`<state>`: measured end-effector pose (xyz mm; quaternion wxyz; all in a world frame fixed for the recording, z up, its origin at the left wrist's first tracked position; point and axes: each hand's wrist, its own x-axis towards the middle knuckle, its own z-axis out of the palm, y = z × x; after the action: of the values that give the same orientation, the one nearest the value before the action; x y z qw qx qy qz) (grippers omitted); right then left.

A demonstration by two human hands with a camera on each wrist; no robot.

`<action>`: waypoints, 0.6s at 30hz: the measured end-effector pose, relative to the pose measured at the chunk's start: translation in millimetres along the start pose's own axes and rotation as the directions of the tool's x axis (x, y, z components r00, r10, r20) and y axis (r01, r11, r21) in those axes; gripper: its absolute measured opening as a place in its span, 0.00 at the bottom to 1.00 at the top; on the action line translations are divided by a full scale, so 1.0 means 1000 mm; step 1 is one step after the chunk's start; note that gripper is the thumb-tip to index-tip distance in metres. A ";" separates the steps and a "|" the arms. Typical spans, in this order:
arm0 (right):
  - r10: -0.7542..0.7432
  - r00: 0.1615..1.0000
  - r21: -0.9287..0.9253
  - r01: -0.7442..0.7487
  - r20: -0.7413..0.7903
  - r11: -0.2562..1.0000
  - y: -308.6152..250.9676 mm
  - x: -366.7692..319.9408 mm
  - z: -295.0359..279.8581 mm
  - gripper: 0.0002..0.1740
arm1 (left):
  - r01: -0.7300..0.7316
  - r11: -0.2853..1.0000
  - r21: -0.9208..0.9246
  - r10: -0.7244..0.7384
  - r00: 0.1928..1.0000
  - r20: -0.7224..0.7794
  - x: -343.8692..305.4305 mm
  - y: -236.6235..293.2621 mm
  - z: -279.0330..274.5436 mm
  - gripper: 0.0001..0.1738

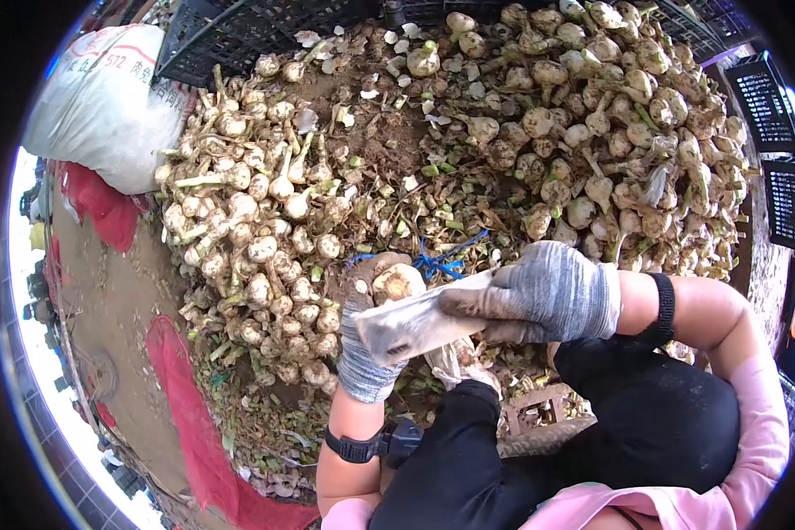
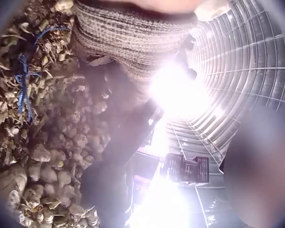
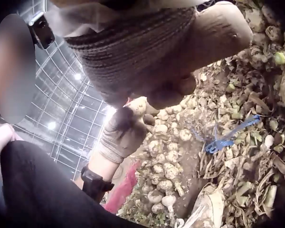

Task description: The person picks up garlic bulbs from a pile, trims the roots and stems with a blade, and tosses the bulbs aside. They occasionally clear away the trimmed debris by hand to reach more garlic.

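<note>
My gloved left hand (image 1: 352, 340) holds a garlic bulb (image 1: 398, 283), its pale cut or root face turned upward in the head view. In the right wrist view, the same bulb (image 3: 138, 107) shows at the fingertips of the left hand (image 3: 122, 135). My gloved right hand (image 1: 548, 296) grips a broad, flat, pale-bladed knife (image 1: 424, 323). Its blade slants down to the left, close beside the bulb, and overlaps the left hand in the head view. Part of the left palm is hidden behind the blade.
Garlic bulbs with trimmed stems (image 1: 256, 221) lie heaped on the left, and a larger garlic pile (image 1: 592, 115) rises on the right. Between them are leaf scraps and blue twine (image 1: 440, 263). A white sack (image 1: 106, 106), red netting (image 1: 185, 406) and black crates (image 1: 265, 40) surround this.
</note>
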<state>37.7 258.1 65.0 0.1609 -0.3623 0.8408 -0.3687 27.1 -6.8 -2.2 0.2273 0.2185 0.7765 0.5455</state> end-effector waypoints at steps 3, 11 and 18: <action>-0.044 0.998 -0.088 0.049 0.053 0.995 -0.004 0.007 0.002 0.35 | -0.258 0.641 0.723 0.231 0.963 0.138 0.016 0.053 0.003 0.36; -0.048 0.999 -0.145 0.051 0.025 0.988 -0.002 0.003 0.007 0.37 | -0.022 0.949 0.313 0.031 0.999 -0.025 0.002 0.042 0.012 0.33; 0.491 0.869 0.064 -0.487 -0.068 0.871 0.068 -0.049 0.006 0.27 | -0.085 0.992 0.094 0.099 0.982 -0.160 -0.002 0.054 0.006 0.34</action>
<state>41.2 322.2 11.4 0.2225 -0.1186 0.9025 -0.3491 36.9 13.6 47.7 0.1271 0.2180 0.8047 0.5374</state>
